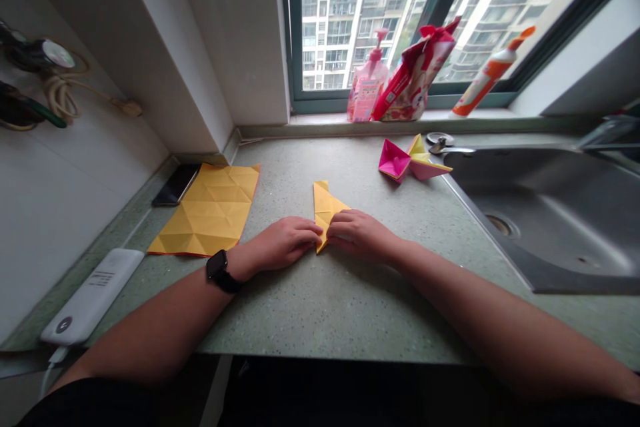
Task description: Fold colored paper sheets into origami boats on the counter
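Note:
A small folded piece of yellow paper [325, 205] lies on the speckled green counter [325, 300] in front of me. My left hand [285, 242], with a black watch on its wrist, presses its curled fingertips on the paper's near left edge. My right hand [361, 235] pinches the paper's near right edge with fingers closed. Both hands meet at the paper's lower corner, which they partly hide.
A creased yellow sheet [210, 209] lies flat to the left, beside a dark phone [175, 185] and a white power bank [93, 295]. A pink-and-yellow folded paper figure [410, 160] sits near the steel sink [545, 213]. On the windowsill stand a pink pump bottle [367, 83], a red pouch [415, 73] and an orange bottle [487, 77].

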Motion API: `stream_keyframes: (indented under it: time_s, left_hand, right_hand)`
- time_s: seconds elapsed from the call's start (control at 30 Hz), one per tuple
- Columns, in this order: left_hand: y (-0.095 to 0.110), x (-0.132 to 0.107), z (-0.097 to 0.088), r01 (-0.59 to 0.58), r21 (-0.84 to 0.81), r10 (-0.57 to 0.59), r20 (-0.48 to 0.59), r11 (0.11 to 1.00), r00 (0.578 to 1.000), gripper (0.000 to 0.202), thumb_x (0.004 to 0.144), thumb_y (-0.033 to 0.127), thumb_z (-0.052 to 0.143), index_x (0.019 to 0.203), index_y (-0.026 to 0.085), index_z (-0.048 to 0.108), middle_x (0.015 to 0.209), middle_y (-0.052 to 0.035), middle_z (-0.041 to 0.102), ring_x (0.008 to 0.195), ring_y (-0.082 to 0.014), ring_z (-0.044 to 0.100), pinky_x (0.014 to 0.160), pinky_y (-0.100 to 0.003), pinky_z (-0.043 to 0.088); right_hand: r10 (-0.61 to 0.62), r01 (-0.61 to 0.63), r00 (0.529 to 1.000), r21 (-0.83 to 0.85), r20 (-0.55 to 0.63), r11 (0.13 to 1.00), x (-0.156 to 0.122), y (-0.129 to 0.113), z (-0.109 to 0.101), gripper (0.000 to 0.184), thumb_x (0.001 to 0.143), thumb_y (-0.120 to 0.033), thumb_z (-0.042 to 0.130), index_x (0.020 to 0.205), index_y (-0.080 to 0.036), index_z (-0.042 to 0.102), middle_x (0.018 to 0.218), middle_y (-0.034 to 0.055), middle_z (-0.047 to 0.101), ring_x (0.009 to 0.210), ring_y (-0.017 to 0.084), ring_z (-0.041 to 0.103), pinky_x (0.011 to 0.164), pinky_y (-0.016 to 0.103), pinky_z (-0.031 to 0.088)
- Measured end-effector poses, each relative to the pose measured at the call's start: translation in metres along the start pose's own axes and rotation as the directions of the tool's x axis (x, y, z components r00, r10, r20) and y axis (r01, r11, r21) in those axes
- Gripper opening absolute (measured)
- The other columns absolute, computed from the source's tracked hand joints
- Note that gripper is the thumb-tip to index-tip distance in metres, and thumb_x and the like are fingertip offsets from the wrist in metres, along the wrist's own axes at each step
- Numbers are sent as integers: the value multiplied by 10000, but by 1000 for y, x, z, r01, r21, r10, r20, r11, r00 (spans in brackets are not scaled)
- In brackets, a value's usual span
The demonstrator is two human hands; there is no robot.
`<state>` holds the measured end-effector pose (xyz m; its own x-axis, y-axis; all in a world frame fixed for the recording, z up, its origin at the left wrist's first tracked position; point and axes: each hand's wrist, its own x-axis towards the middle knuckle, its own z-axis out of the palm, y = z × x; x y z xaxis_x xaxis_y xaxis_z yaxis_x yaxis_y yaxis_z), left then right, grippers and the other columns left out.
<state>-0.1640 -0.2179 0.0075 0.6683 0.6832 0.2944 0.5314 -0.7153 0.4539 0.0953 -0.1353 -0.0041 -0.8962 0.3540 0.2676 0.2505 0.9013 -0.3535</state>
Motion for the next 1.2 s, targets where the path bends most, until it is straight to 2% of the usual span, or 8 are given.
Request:
stream_keyframes:
  time_s: [0.1, 0.3, 0.5, 0.67, 0.83, 1.03, 1.2]
  left_hand:
    - [0, 0, 0, -18, 11, 18, -4, 1000, 1000, 255, 1076, 159, 566, 1176, 233, 789, 1276, -79, 796, 1222, -236, 724, 1145, -427, 536]
    - [3, 1, -5, -13, 12, 13, -7, 1000, 1000, 212, 1059, 196, 606, 1071, 237, 813, 1124, -77, 810, 1078, -227, 749, 1040, -399, 565]
    - [6, 0, -9, 76, 33, -76, -1, 997, 997, 147, 1047, 218, 597, 1085, 211, 739, 1035, -72, 771, 954, -217, 719, 891, -346, 564]
    - [7, 1, -9, 58, 50, -59, 19, 997, 998, 105, 1034, 231, 620, 1074, 216, 715, 1029, -61, 767, 974, -225, 707, 953, -371, 544]
    - [7, -2, -6, 63, 74, -63, -7, 995, 998, 201, 1018, 237, 664, 1204, 248, 741, 1112, -51, 794, 1028, -224, 728, 1110, -441, 489]
    - [3, -4, -4, 24, 109, -26, 11, 994, 1000, 258, 1006, 259, 728, 1254, 300, 790, 1221, -72, 768, 1121, -251, 706, 1127, -479, 490]
    - [5, -5, -3, 10, 147, -9, -10, 989, 1000, 266, 997, 317, 772, 1261, 316, 811, 1411, -118, 683, 1295, -314, 636, 1168, -533, 488]
  right_hand:
    - [5, -6, 1000, 20, 15, 1000, 0, -2, -1, 188, 1063, -229, 621, 1000, -242, 798, 956, 61, 740, 879, 212, 673, 807, 358, 526]
    - [28, -28, 1000, 38, 10, 999, 1, -3, -1, 197, 1045, -187, 615, 962, -231, 788, 1002, 83, 739, 934, 229, 675, 858, 387, 551]
    - [97, -97, 995, -15, -3, 995, 4, -5, 6, 150, 1017, -193, 644, 962, -226, 779, 1023, 94, 730, 934, 237, 659, 832, 385, 542]
    - [108, -108, 994, -65, -4, 992, 5, -9, 8, 117, 1010, -197, 658, 956, -217, 759, 1032, 98, 727, 949, 242, 648, 845, 390, 525]
    - [136, -137, 991, -65, -11, 988, 5, -9, 8, 95, 1021, -227, 673, 968, -227, 751, 1036, 91, 724, 957, 234, 638, 839, 369, 509]
    - [167, -168, 985, -38, -43, 985, 3, -5, 9, 77, 1009, -200, 684, 1021, -235, 751, 1044, 83, 717, 962, 235, 642, 837, 369, 514]
    - [212, -214, 976, -28, -57, 976, 3, -5, 8, 86, 976, -187, 738, 1031, -244, 770, 1075, 89, 711, 1026, 257, 647, 906, 403, 531]
